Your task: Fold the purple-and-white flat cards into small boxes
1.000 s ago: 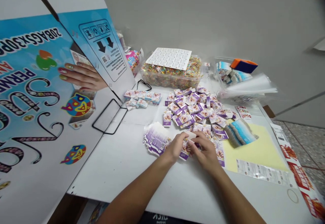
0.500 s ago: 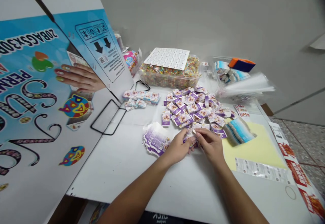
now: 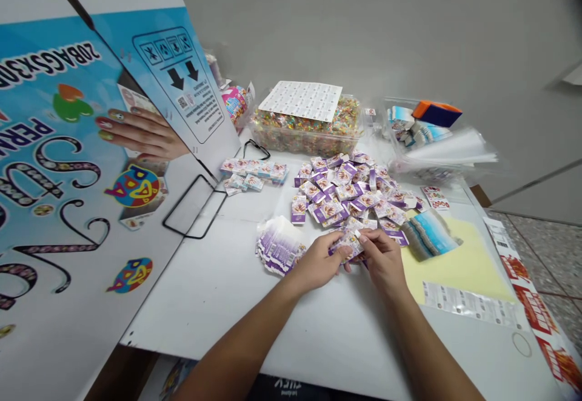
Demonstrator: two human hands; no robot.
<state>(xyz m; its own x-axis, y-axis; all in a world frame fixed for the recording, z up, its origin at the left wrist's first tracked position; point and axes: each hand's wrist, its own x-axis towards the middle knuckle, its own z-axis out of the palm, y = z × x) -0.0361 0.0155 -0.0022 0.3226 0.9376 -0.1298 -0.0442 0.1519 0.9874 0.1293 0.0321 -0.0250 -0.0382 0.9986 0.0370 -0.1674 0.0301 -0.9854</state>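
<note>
Between my two hands is a small purple-and-white printed carton (image 3: 348, 242). My left hand (image 3: 321, 261) grips its left side, thumb on top. The thumb and fingers of my right hand (image 3: 384, 258) pinch the carton's right end at a small white flap. Just beyond my fingers lies a heap of similar small purple-and-white boxes (image 3: 327, 210). Left of my left hand, a fanned stack of flat purple-and-white cartons (image 3: 279, 246) rests on the white table (image 3: 227, 304). To the right of my right hand sits a blue-and-grey striped bundle of flat cards (image 3: 430, 235) on a yellow sheet (image 3: 473, 255).
A large printed box (image 3: 150, 97) stands along the left, a black wire stand (image 3: 184, 234) beside it. Behind the heap is a clear tub of glittery packets (image 3: 304, 134) topped by a label sheet (image 3: 302, 101). Another clear container (image 3: 409, 167) holds cards and an orange-blue item (image 3: 436, 113).
The carton in my hands has turned slightly and shows more of its printed face. My right hand has shifted a little to the right; the view has moved slightly.
</note>
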